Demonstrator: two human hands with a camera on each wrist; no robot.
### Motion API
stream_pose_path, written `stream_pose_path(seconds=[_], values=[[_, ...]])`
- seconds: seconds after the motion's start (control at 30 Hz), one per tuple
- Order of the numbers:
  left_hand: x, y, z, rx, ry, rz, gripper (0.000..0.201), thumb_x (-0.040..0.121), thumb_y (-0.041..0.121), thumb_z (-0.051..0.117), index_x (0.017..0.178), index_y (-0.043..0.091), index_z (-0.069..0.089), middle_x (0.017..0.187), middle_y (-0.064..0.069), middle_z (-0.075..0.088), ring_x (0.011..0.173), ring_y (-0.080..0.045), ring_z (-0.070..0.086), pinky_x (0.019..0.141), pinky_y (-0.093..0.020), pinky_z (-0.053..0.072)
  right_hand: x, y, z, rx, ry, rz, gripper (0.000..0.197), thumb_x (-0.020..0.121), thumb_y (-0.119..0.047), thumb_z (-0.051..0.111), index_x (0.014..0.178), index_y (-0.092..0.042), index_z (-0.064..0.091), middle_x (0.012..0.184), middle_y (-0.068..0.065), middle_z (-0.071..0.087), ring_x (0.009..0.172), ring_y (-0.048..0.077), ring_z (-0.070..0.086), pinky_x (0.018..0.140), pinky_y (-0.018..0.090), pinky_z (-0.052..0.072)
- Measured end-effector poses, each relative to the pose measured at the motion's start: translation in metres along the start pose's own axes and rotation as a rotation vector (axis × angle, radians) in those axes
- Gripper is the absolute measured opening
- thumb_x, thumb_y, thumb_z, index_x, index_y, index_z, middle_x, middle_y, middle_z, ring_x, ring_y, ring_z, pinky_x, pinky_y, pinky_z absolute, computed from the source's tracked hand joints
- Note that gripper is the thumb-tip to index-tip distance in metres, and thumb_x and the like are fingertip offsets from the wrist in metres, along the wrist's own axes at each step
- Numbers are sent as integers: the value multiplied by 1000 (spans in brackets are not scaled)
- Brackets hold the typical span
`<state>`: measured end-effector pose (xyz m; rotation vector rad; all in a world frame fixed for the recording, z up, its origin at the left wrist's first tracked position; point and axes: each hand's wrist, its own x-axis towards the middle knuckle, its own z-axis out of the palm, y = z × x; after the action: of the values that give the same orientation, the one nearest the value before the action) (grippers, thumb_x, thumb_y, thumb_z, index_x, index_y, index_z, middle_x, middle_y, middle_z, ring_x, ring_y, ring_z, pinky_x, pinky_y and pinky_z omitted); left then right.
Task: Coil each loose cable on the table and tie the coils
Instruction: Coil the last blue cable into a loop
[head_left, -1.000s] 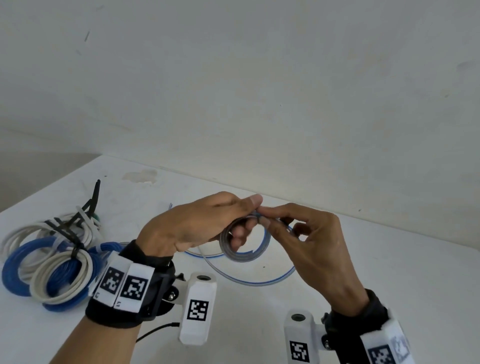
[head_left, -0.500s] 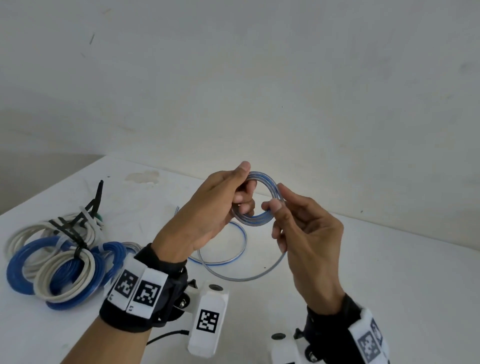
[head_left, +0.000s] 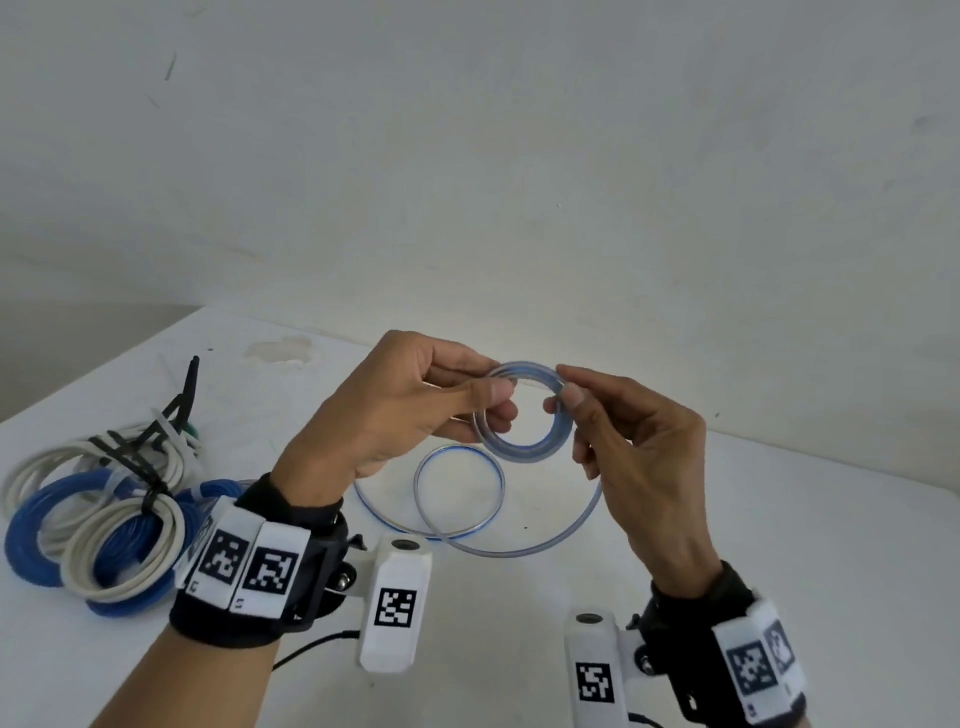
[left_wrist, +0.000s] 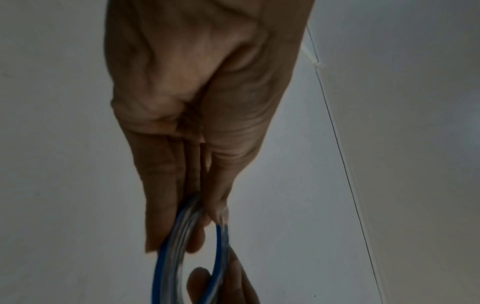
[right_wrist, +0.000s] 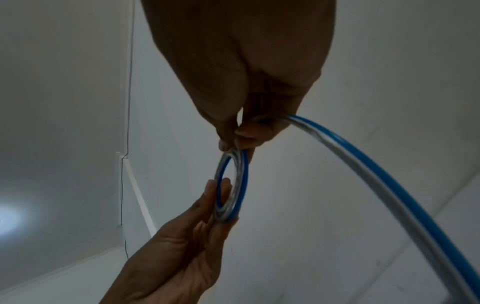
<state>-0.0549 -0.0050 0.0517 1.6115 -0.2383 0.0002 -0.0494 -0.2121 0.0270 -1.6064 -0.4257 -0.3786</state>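
Raised and widened since earlier. Head view: left hand (head_left: 410, 410) and right hand (head_left: 623, 441) each pinching small coil (head_left: 524, 415) above table (head_left: 779, 519); loose loops (head_left: 460, 493) remaining; tied bundles (head_left: 98, 509) finished near left edge. Wrist views: same pinches, tail (right_wrist: 363, 160) trailing.

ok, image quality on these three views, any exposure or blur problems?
Head view: bright, evenly lit, sharp on the coil, wide-angle bending at the edges. Left wrist view: dim, left hand backlit, coil motion-blurred. Right wrist view: dim too, right hand silhouetted, glare patch at left.
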Motion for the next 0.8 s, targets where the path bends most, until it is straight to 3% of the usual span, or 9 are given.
stream_pose_path(seconds=[0.17,0.27,0.37,0.5,0.53,0.6,0.67,0.73,0.8], values=[[2,1,6,-183,141,54,18,89,16,70,103,5,74,89,-14,78,84,-24,77,69,-27,60,-9,6,23,196,137,19,30,88,-24,70,118,-23,73,81,16,76,49,19,48,49,24,44],[3,-1,13,-242,118,54,23,89,18,70,106,3,73,92,-15,78,87,-24,76,73,-29,61,-10,4,22,191,181,-3,32,88,-26,69,120,-27,72,79,24,71,49,20,45,47,24,42],[4,0,12,-148,21,6,37,89,34,66,113,5,70,97,-11,77,92,-24,75,83,-33,61,-3,-1,5,93,25,0,26,94,-14,68,116,-26,74,75,13,73,49,16,43,48,22,39],[3,-2,14,-53,-159,-115,49,99,49,45,106,10,74,67,-5,59,59,-17,55,81,-38,60,-2,-7,-4,-121,-269,-37,31,95,-5,67,114,-28,76,75,-14,74,56,4,58,56,12,41],[3,-3,17,-11,-197,-144,55,101,52,41,105,9,74,61,-3,50,53,-15,46,80,-38,59,-3,-7,-5,-169,-302,-49,30,96,-9,67,114,-31,76,77,-14,74,61,6,62,58,16,43],[3,-5,19,105,-264,-192,72,102,57,33,112,-5,68,56,-1,35,48,-13,31,80,-37,56,-3,-6,-6,-241,-333,-59,28,96,-17,68,115,-36,76,83,-8,76,70,12,66,61,38,50],[5,-5,19,147,-312,-217,81,102,60,29,117,-14,59,62,-6,23,48,-14,24,79,-34,53,-4,-8,-7,-264,-340,-67,26,96,-20,68,115,-36,76,86,-7,77,72,14,67,64,46,52],[6,-4,18,104,-297,-214,84,99,62,34,118,-17,55,75,-15,18,51,-15,23,78,-33,51,-4,-10,-6,-248,-325,-78,26,96,-17,68,115,-33,76,86,-10,77,67,12,65,61,38,51],[7,-3,19,37,-248,-199,85,96,62,39,114,-20,54,81,-17,21,50,-13,27,76,-34,49,-5,-10,-3,-212,-293,-80,28,96,-15,67,116,-34,75,83,-13,75,58,7,55,55,21,44]])
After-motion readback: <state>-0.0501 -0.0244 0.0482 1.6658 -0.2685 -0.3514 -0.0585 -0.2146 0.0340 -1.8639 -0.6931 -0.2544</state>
